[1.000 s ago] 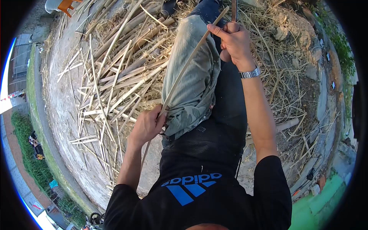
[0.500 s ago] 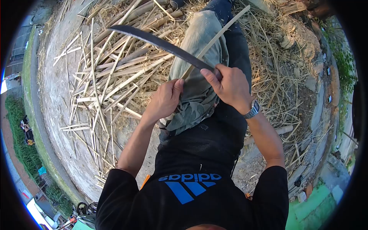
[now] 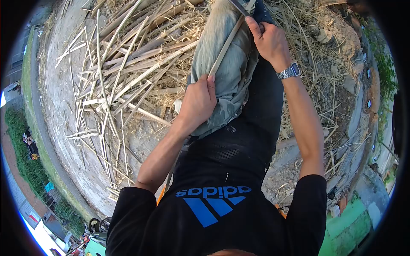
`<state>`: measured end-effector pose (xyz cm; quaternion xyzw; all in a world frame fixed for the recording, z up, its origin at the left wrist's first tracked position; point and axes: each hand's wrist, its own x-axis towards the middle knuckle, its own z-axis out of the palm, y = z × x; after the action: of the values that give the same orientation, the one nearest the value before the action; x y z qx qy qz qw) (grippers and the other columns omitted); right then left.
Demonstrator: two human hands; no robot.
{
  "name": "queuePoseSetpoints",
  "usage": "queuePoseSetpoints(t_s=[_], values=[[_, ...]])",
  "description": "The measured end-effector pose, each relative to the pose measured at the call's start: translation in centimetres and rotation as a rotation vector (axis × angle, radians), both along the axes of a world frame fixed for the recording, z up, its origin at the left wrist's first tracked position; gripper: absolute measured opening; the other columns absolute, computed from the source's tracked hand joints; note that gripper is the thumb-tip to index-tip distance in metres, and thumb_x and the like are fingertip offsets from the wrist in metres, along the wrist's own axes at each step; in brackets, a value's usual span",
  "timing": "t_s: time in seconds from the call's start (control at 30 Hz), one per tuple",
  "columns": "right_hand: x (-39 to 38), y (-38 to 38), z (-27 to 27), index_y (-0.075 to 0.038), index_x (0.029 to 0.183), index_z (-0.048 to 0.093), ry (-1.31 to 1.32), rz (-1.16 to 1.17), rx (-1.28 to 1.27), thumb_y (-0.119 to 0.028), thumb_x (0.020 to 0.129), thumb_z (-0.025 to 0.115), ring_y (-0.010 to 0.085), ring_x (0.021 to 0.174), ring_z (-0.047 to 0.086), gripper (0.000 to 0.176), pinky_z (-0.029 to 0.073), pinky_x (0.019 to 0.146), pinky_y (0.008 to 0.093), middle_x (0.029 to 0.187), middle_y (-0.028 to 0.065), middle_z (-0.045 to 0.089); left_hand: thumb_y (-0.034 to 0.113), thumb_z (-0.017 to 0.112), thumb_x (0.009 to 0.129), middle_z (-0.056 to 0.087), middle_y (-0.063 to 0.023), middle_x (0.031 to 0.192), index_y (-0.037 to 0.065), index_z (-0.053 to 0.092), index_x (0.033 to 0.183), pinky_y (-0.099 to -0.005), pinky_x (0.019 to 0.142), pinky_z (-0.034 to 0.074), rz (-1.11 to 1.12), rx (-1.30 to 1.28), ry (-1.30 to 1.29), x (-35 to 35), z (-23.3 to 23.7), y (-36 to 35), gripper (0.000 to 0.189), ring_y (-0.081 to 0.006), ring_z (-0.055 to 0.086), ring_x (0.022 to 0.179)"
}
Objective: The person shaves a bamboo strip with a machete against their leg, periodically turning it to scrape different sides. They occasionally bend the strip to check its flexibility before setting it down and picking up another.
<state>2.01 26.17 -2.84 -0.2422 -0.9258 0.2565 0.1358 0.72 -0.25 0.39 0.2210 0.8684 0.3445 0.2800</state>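
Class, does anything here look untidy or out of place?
Yes: on the person's left, pale strips lie crisscrossed at odd angles instead of stacked, and thin shavings litter the ground on the right.

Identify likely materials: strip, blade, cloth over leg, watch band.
Strip: probably bamboo, matte; pale, slender, straight. Could be other cane.
Blade: likely steel, dull; dark grey, thin.
Cloth: fabric, matte; soft folds, fiber unclear.
Watch band: seemingly metal, shiny; silvery, linked look.
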Motion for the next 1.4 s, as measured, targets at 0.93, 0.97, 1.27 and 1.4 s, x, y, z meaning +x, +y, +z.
queuePoseSetpoints(t_s=[0.93,0.97,1.27,1.4], values=[[10.9,6.0,0.0,-0.006,0.068,0.059,0.347,-0.419,-0.805,-0.034,0.094,0.077,0.0082,0.046,0.048,0.042,0.038,0.046,0.0257,0.056,-0.0006,0.053,0.039,0.034,0.113,0.065,-0.0036,0.067,0.003,0.063,0.089,-0.0264,0.054,0.052,0.527,0.278,1.475,-20.3,15.2,-11.3,0.052,-0.0133,0.063,0.058],[11.1,4.6,0.9,-0.006,0.069,0.06,0.326,-0.397,-0.799,-0.032,0.095,0.076,0.0082,0.045,0.05,0.041,0.039,0.046,0.0252,0.055,-0.0005,0.054,0.032,0.025,0.111,0.071,-0.0068,0.07,-0.001,0.067,0.094,-0.0308,0.066,0.06,0.647,0.345,1.501,-22.1,19.0,-12.2,0.055,-0.0201,0.071,0.068],[8.5,-5.4,7.1,0.003,0.126,0.065,0.475,-0.101,-1.092,-0.027,0.099,0.072,0.0161,0.098,0.073,0.042,0.059,0.057,0.0266,0.11,0.0121,0.072,0.024,0.034,0.113,0.06,-0.0339,0.132,-0.014,0.054,0.127,-0.0491,0.11,0.056,0.542,1.139,0.742,-14.2,20.7,-4.7,0.045,-0.045,0.063,0.123],[7.5,-7.0,8.0,0.004,0.136,0.058,0.58,-0.038,-1.175,-0.019,0.097,0.075,0.0157,0.1,0.072,0.049,0.062,0.06,0.0266,0.111,0.0095,0.069,0.025,0.046,0.11,0.058,-0.0292,0.138,-0.007,0.054,0.135,-0.0429,0.109,0.057,0.467,1.398,0.094,-7.6,10.5,-1.2,0.041,-0.039,0.062,0.126]])
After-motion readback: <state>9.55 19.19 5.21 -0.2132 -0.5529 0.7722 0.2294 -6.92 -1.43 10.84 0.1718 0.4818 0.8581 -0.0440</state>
